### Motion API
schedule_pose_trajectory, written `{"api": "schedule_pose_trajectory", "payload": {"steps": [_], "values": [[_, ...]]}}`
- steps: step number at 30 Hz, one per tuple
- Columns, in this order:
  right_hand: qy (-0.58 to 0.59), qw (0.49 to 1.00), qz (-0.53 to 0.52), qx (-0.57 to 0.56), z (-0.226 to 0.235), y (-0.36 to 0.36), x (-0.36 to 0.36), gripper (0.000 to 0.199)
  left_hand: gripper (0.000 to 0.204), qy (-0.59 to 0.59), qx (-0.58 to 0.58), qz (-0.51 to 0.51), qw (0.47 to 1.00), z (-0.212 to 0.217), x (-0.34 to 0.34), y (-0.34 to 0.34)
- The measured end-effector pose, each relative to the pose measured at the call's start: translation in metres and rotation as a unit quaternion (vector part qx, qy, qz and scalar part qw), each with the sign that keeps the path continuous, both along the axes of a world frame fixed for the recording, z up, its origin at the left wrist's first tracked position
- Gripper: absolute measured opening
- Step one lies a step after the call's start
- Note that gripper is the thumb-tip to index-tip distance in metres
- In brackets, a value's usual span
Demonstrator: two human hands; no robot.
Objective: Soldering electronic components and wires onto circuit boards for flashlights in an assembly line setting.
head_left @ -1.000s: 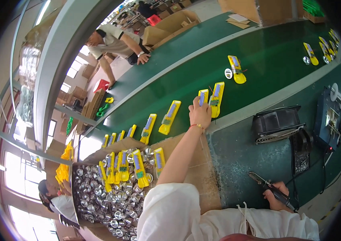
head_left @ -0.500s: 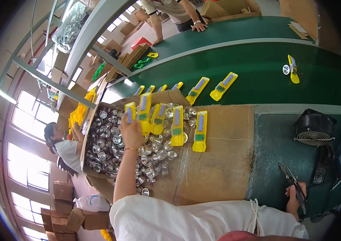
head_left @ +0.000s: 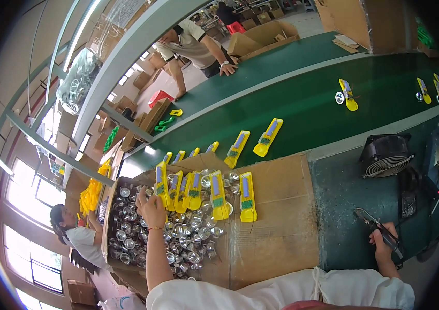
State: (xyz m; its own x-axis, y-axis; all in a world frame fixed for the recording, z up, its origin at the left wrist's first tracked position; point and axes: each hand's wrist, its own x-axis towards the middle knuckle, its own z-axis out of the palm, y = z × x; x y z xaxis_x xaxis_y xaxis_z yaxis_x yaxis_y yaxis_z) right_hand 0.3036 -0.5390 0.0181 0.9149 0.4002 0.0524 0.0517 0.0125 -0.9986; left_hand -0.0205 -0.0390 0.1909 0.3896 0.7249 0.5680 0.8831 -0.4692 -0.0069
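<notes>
My left hand (head_left: 152, 211) is over a cardboard box (head_left: 109, 222) heaped with shiny silver reflector cups (head_left: 191, 235). Its fingers are apart, beside the leftmost of several yellow plastic housings (head_left: 161, 181); nothing shows in its grip. Each housing carries a violet-blue block and a green circuit board. They lean in a row over the reflectors, and the rightmost one (head_left: 248, 196) lies on a flat cardboard sheet (head_left: 276, 217). At the right, my right hand (head_left: 383, 238) grips a soldering iron (head_left: 392, 242) by its dark handle, the metal tip pointing up-left above the green bench.
Beyond the cardboard, a green conveyor belt (head_left: 302, 106) carries more yellow housings, some with reflectors. A black fan (head_left: 386, 155) stands on the bench at right. One person leans on the far counter (head_left: 261, 64); another sits at left beside yellow parts (head_left: 95, 188).
My left hand has come away from the blurred yellow housings it was handling; these now rest in the row. My view has shifted; the right hand still holds the soldering iron.
</notes>
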Motion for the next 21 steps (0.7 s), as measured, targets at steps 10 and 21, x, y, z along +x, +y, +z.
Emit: {"api": "schedule_pose_trajectory", "payload": {"steps": [10, 21], "values": [[0.023, 1.000, 0.014, 0.001, 0.006, 0.004, 0.000, 0.019, 0.002, 0.000, -0.158, -0.281, 0.946, -0.071, 0.098, -0.151], [-0.007, 0.999, 0.010, 0.030, -0.004, 0.000, 0.007, 0.019, 0.037, 0.134, -0.176, -0.247, 0.943, -0.047, 0.069, -0.195]]}}
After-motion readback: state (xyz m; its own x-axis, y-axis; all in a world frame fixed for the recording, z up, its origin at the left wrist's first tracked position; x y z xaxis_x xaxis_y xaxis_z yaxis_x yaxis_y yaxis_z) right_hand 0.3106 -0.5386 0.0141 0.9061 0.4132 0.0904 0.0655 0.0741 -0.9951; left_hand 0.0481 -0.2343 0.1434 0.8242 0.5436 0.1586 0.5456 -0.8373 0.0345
